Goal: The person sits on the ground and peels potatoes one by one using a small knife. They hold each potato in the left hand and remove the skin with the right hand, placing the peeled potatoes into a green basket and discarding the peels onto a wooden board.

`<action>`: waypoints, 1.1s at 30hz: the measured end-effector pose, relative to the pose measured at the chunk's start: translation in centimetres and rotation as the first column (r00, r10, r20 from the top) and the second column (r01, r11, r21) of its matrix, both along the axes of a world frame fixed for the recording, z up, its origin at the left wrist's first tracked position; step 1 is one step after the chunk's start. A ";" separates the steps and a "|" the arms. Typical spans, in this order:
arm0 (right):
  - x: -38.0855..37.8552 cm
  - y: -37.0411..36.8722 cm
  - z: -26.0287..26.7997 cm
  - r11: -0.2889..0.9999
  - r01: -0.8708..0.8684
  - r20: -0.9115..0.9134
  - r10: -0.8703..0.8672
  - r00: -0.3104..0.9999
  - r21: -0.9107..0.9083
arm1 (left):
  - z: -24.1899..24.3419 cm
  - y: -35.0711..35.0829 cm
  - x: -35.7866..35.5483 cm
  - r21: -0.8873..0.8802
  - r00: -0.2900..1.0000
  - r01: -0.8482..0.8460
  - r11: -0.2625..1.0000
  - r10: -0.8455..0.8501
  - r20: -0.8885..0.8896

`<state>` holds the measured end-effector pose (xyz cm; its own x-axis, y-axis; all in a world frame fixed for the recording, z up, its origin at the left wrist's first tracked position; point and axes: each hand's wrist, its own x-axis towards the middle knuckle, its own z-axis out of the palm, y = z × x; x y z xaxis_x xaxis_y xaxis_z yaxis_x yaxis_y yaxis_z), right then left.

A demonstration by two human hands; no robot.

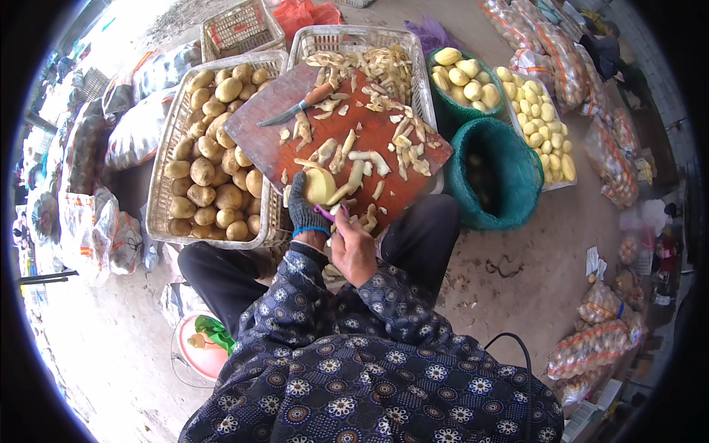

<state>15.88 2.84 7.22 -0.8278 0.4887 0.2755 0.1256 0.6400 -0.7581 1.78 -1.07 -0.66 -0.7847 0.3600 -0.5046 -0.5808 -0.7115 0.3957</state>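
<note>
My left hand, in a grey knitted glove with a blue cuff, grips a partly peeled potato over the near edge of a red board. Bare, my right hand holds a purple-handled peeler close against the potato's near side; its blade is hidden. A strip of peel hangs beside the potato. Potato peelings lie scattered across the board. A knife with a wooden handle rests near the board's far left part, its blade pointing left.
Left of the board stands a plastic crate of unpeeled potatoes. Behind it, another crate holds peelings. To the right are a green mesh bag of peeled potatoes, an upright teal mesh bag and a crate of peeled potatoes. Filled sacks lie farther right.
</note>
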 end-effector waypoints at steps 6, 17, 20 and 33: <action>1.2 5.0 3.6 0.535 0.023 0.152 0.198 0.968 -0.845 | 0.9 -1.7 -0.5 0.137 0.977 0.199 0.970 -0.207 0.045; -6.6 5.7 -1.4 0.976 -0.003 0.012 0.006 1.000 -0.217 | 2.9 0.3 0.7 0.019 0.992 0.090 0.996 -0.088 -0.086; -4.5 4.6 -0.1 0.973 0.037 0.073 -0.021 0.997 -0.227 | 1.5 0.4 0.8 0.059 0.996 0.066 0.996 -0.069 0.048; -2.5 6.2 1.0 0.746 0.025 0.013 -0.022 1.000 -0.665 | 2.6 -1.7 -0.9 0.026 0.951 0.305 0.952 -0.303 -0.058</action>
<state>13.39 9.03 8.23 -0.8138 0.5665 -0.1299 0.1376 -0.0293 -0.9901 0.88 -2.76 1.91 -0.6605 0.6023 -0.4483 -0.7507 -0.5180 0.4101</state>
